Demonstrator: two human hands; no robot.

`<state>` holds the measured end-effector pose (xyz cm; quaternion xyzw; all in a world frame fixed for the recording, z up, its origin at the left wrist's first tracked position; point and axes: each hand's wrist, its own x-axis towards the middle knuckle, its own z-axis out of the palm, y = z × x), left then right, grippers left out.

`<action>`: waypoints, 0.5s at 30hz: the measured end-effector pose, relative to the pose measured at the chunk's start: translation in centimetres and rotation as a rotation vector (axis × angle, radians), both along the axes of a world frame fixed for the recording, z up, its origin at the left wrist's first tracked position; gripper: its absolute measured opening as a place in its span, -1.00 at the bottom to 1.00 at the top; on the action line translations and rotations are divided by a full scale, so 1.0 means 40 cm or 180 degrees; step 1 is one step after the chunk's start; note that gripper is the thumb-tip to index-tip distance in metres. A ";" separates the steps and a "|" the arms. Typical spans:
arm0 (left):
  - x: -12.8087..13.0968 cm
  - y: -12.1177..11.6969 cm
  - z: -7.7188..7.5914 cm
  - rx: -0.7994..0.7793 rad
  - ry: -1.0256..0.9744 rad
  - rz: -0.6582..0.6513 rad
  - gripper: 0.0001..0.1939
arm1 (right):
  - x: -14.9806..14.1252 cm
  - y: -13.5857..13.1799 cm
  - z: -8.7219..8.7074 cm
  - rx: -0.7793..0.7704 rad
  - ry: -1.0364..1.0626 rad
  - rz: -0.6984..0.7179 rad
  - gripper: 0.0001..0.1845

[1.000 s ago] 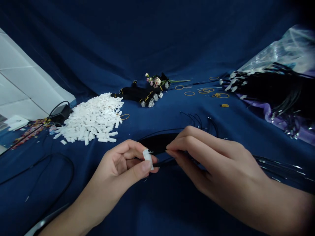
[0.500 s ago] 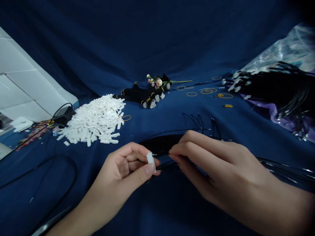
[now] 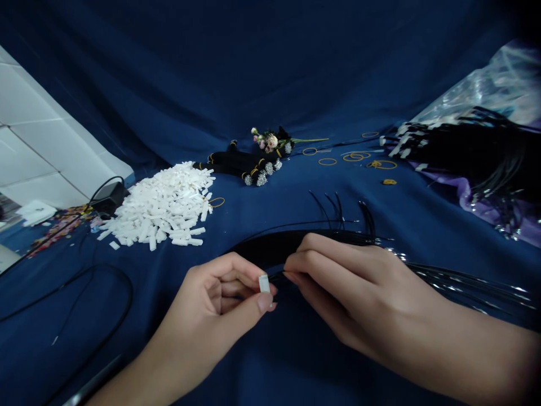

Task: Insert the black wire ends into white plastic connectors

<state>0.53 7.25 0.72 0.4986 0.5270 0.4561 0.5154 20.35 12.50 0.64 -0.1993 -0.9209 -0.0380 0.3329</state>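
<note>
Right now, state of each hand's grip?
Left hand: closed on a small white connector between thumb and fingers.
Right hand: fingertips pinched at a thin black wire.

Illumination dim and cool; source not visible, backdrop cloth (image 3: 262, 67) falls to near-black at the upper right corner. Small glints on the wire ends (image 3: 518, 289) and clear plastic (image 3: 477, 84); soft shadow below the hands. Wide-angle bowing toward the edges, right forearm blurred at the margin, dark wires lose detail.

Cables (image 3: 270, 245) seemingly behind right hand (image 3: 363, 293)
</note>
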 end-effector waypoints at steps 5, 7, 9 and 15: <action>-0.005 0.007 0.000 -0.0048 -0.0142 -0.0008 -0.92 | -0.002 0.012 0.005 -0.0091 -0.0002 -0.0007 -0.83; -0.008 0.015 0.001 -0.0009 -0.0125 0.0082 -0.91 | -0.001 0.013 0.010 0.0172 0.0029 -0.0145 -0.87; -0.014 0.025 0.003 0.0030 -0.0092 0.0262 -0.89 | -0.001 0.007 0.012 0.0621 0.0140 -0.0139 -0.88; -0.026 0.044 0.012 -0.0166 -0.0130 0.0743 -0.87 | -0.022 0.002 -0.032 0.0574 -0.0622 0.0533 -0.78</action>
